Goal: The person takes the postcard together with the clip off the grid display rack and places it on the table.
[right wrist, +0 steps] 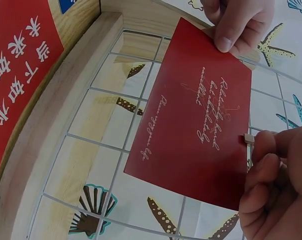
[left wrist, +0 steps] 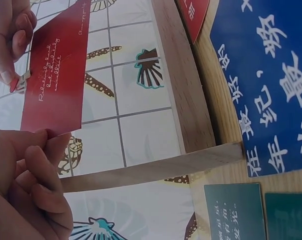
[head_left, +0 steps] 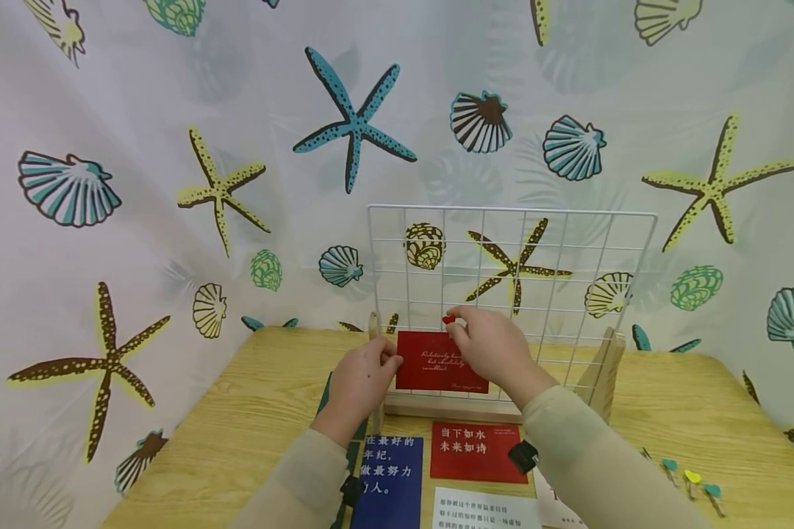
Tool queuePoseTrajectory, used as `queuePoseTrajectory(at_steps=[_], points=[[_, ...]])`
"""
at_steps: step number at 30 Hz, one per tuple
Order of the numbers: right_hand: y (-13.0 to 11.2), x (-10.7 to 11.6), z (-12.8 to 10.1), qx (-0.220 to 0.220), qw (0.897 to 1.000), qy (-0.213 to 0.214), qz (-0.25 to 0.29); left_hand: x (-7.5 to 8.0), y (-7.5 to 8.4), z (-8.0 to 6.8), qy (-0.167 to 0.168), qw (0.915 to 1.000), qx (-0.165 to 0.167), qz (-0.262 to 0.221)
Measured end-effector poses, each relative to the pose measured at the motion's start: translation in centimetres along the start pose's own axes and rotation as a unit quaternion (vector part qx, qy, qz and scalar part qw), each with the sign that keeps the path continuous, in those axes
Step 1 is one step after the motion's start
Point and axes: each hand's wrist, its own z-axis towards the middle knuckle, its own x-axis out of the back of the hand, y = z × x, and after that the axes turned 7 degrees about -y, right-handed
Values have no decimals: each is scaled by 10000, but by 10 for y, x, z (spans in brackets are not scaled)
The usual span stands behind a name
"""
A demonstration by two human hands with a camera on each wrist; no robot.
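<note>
A red card [head_left: 430, 367] with white script lies against the lower part of a white wire grid panel [head_left: 503, 213]. My left hand [head_left: 364, 375] pinches the card's left edge between thumb and fingers; the left wrist view shows this grip at the card's corner. With my right hand [head_left: 492, 345] I pinch a small wooden clip [right wrist: 248, 138] with a red heart [head_left: 448, 319] on it. The clip sits at the card's top edge in the right wrist view. My right fingers partly cover the clip.
The grid stands in a wooden base [head_left: 450, 408] on a wood-grain table [head_left: 238, 411]. In front lie a blue card [head_left: 390, 485], another red card [head_left: 476, 463], a white card [head_left: 483, 507] and green cards [left wrist: 236, 210]. Several heart clips [head_left: 692, 477] lie at right. A patterned curtain [head_left: 139, 73] hangs behind.
</note>
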Motion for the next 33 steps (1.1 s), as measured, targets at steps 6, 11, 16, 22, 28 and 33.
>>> queuePoseTrajectory(at_steps=[6,11,16,22,28,33], points=[[1,-3,-1,13,9998,211,60,1,-1,-1,-32,10000,-4,-73],[0,-5,-1,89,9992,390,-57,2,-2,-1,4,9999,-62,-107],[-1,-5,-3,193,9976,642,-190,3,-2,-3,90,9998,-145,-77],[0,-5,-5,396,9948,898,-290,1,-1,-3,122,9997,-183,-60],[3,-3,-6,556,9920,1113,-202,1,0,-2,122,9994,-314,-114],[6,1,-10,628,9913,1159,-20,2,3,-4,60,9993,-342,-151]])
